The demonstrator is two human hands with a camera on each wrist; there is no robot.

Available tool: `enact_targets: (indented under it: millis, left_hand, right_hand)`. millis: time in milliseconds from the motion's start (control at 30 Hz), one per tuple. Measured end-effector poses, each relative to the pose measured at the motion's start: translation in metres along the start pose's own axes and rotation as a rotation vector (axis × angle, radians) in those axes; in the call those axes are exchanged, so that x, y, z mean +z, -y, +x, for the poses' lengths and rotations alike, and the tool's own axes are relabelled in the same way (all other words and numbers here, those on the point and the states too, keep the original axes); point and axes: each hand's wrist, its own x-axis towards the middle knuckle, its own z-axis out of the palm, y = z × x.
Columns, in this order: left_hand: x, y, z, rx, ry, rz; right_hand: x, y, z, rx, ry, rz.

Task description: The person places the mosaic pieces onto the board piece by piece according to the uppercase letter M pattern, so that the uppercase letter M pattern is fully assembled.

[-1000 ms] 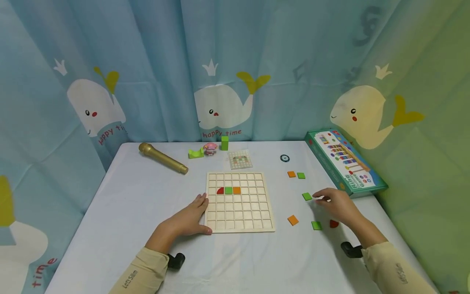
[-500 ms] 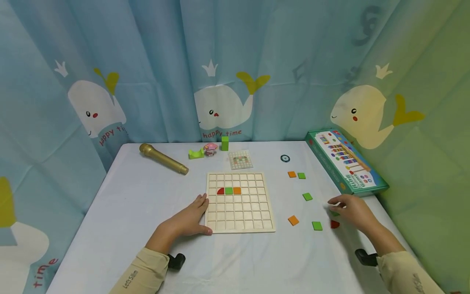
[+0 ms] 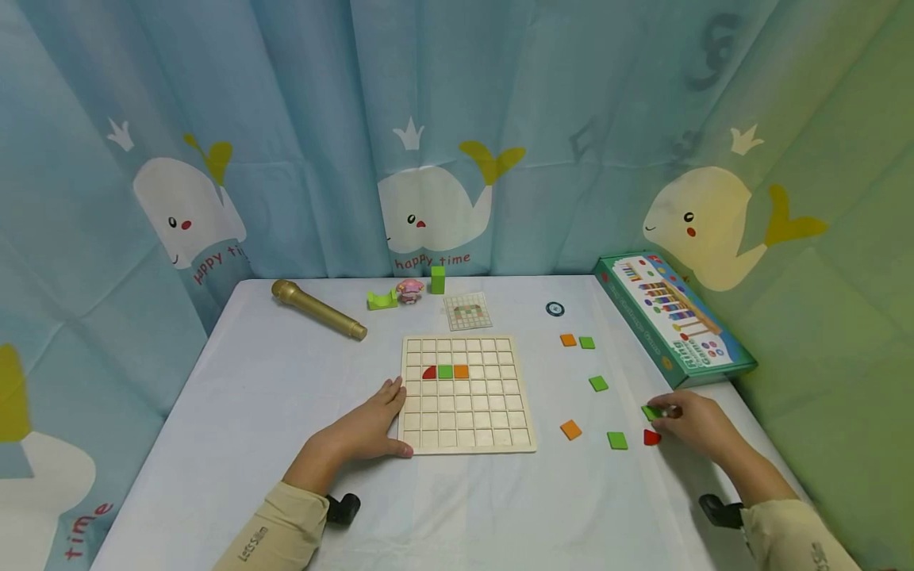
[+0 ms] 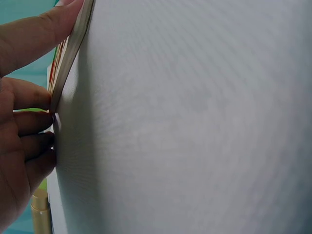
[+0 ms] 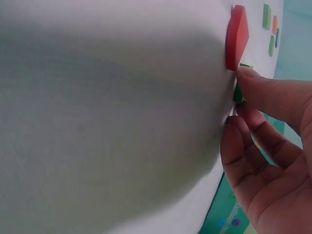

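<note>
Two hands work on a pale worktop point(image 3: 286, 412). The left hand point(image 3: 360, 428) lies flat with straight fingers point(image 4: 29, 34) against the left edge of a wooden grid board point(image 3: 467, 392), thumb along its near corner; the fingers hold nothing. Three tiles already sit in the board's second row: a red quarter-round point(image 3: 428, 371), a green square point(image 3: 445, 370) and an orange square point(image 3: 461, 370), side by side. The right hand point(image 3: 696, 428) rests near the worktop's right edge, its fingers point(image 5: 263, 92) closed narrowly in a pinch on a green tile point(image 3: 650, 412), which lies on the cloth just behind a red tile point(image 3: 650, 437); in the right wrist view the same red tile point(image 5: 237, 36) sits just beside the fingertips, with the green one point(image 5: 238, 95) mostly hidden between them. More loose tiles lie between the board and the right hand: a green one point(image 3: 617, 440) near the red tile, an orange one point(image 3: 570, 429), another green point(image 3: 598, 383), and farther back an orange point(image 3: 567, 339) and green point(image 3: 587, 342) pair side by side. A green box point(image 3: 674, 317) lies along the right edge. At the back sit a pattern card point(image 3: 467, 311), a gold microphone point(image 3: 317, 308), a small dark ring point(image 3: 554, 308) and some small green and pink toys point(image 3: 408, 290).
</note>
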Motion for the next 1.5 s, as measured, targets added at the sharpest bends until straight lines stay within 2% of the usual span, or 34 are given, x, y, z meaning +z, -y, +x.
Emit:
enact_targets:
  millis: [167,400,567,800,1067,1500]
  left_hand:
    - [-0.001,0.000,-0.001,-0.004,-0.002,0.002]
    - [-0.001,0.000,0.000,0.003,-0.003,0.005]
    - [0.000,0.000,-0.001,0.002,-0.001,0.003]
    - [0.000,0.001,-0.001,0.009,-0.010,0.011]
    - [0.000,0.000,-0.001,0.000,-0.006,0.023]
    - [0.000,0.001,0.001,-0.013,0.002,0.014]
  right_hand:
    - [0.002,-0.003,0.002,0.005,-0.010,-0.002]
    - [0.002,-0.003,0.009,0.059,0.010,0.021]
    - [0.002,-0.003,0.011,0.036,0.016,0.022]
    - [-0.001,0.002,0.013,0.049,0.018,0.040]
    - [-0.002,0.011,0.016,0.005,0.007,0.046]
    - [-0.006,0.043,0.036,-0.100,0.000,0.073]
